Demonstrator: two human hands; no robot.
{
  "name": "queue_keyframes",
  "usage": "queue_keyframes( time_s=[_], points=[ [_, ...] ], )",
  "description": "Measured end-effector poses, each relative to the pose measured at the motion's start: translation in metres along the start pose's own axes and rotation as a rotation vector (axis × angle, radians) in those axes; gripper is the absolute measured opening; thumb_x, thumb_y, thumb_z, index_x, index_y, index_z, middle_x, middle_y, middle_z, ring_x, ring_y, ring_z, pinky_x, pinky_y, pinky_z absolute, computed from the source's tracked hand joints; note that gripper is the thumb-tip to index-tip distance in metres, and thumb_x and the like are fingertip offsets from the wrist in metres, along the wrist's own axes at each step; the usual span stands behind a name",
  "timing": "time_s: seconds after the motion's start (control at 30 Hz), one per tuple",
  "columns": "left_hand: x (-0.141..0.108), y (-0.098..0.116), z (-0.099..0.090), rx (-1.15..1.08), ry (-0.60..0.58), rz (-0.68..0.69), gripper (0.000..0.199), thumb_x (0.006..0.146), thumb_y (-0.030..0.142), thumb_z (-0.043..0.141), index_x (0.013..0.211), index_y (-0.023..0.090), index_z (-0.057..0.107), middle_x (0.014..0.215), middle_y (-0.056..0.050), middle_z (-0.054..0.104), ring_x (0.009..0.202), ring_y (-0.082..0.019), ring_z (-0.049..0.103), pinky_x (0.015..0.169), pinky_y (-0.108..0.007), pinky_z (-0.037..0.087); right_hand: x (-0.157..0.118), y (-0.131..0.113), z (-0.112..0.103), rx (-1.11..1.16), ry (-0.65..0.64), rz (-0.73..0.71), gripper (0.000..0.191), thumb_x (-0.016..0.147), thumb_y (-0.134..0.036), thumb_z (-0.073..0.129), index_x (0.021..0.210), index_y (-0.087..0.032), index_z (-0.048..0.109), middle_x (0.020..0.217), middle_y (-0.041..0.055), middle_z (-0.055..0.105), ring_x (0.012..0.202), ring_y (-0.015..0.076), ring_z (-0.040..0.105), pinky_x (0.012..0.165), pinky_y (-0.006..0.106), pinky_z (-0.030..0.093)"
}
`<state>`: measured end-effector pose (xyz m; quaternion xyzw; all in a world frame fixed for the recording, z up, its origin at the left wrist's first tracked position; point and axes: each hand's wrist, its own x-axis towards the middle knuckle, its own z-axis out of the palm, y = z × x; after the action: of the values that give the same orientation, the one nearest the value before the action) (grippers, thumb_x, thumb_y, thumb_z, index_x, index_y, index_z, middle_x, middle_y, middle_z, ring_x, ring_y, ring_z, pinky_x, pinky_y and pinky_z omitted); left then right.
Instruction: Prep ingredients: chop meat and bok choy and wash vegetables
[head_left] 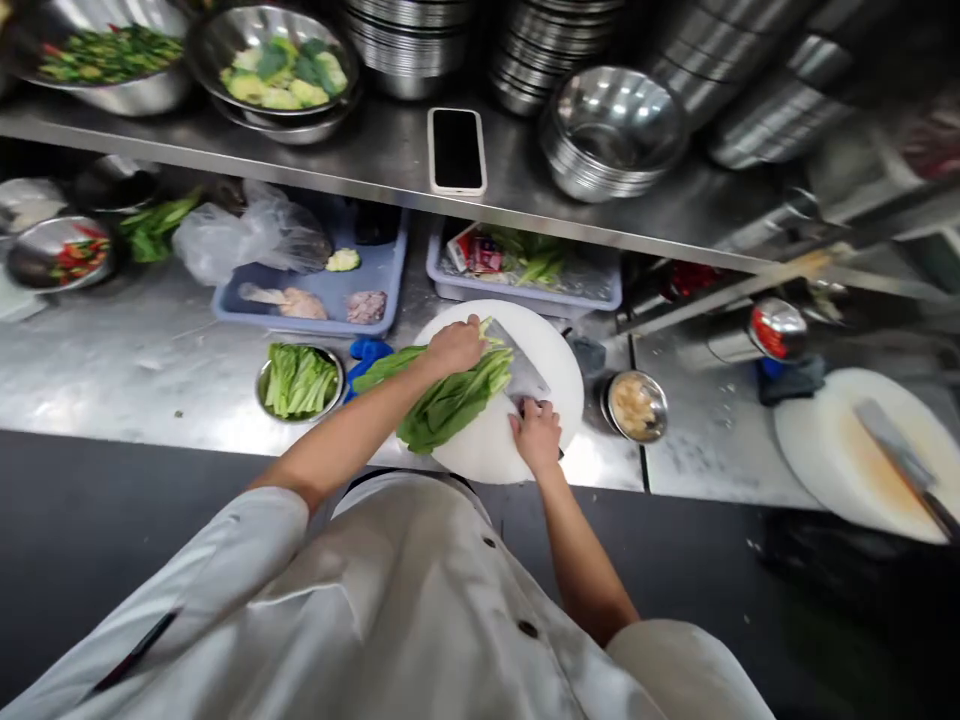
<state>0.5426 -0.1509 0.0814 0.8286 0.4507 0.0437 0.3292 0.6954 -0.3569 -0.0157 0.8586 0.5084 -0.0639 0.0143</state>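
A bunch of leafy greens [457, 405] lies on the round white cutting board [491, 460], its leaves toward the left and its cut stems toward the right. My left hand [454, 348] reaches over the far side of the bunch, fingers curled round some of the stems. On the board's right half, my right hand [538, 434] grips the dark handle of a cleaver [523, 368]. The wide blade lies close beside the stem ends, angled away from me. A steel bowl of cut lettuce [300, 382] stands left of the board, beside a blue cloth [366, 362].
Behind the board sit a blue tray [300, 325] with meat pieces and a plastic bag, and another bin [517, 292]. A small bowl [637, 405] is at the right. Overhead, a steel shelf [517, 205] carries bowls and a phone [457, 150]. Another board [817, 440] bears a knife.
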Motion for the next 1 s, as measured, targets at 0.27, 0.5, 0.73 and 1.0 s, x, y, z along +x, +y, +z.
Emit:
queue_keyframes(
  time_s=[0.27,0.5,0.73,1.0],
  points=[
    [0.023,-0.001,0.076,0.414,-0.206,-0.026,0.13,0.073,0.068,0.081,0.173,0.017,0.016,0.172,-0.034,0.024,0.151,-0.062,0.029,0.118,-0.075,0.019,-0.001,0.048,-0.006,-0.103,-0.108,0.068,0.053,0.111,-0.034,0.04,0.163,-0.025,0.044,0.13,0.0217,0.057,0.119,0.0333,0.055,0.098,0.045,0.047],
    [-0.002,-0.007,0.093,0.383,-0.112,0.01,0.108,0.084,0.058,0.072,0.17,0.016,0.023,0.159,-0.03,0.041,0.145,-0.049,0.039,0.114,-0.065,0.036,-0.03,0.15,-0.021,0.527,-0.113,0.022,0.05,0.107,-0.039,0.036,0.148,-0.016,0.052,0.093,0.0095,0.067,0.069,0.0221,0.065,0.068,0.035,0.056],
    [0.018,0.051,0.116,0.4,-0.128,-0.016,0.119,0.08,0.064,0.076,0.172,0.019,0.017,0.165,-0.025,0.04,0.147,-0.047,0.038,0.119,-0.066,0.031,-0.008,0.137,-0.026,0.727,-0.16,-0.295,0.048,0.096,-0.033,0.048,0.139,-0.014,0.06,0.1,0.0117,0.076,0.091,0.0251,0.073,0.088,0.036,0.059],
    [-0.013,0.006,0.092,0.313,0.014,0.053,0.051,0.099,0.04,0.05,0.144,0.017,0.056,0.147,-0.018,0.06,0.135,-0.036,0.057,0.112,-0.051,0.04,0.002,0.149,-0.03,0.656,-0.246,-0.412,0.046,0.1,-0.027,0.048,0.141,-0.013,0.06,0.111,0.0152,0.077,0.1,0.0275,0.074,0.093,0.037,0.057]
  ],
)
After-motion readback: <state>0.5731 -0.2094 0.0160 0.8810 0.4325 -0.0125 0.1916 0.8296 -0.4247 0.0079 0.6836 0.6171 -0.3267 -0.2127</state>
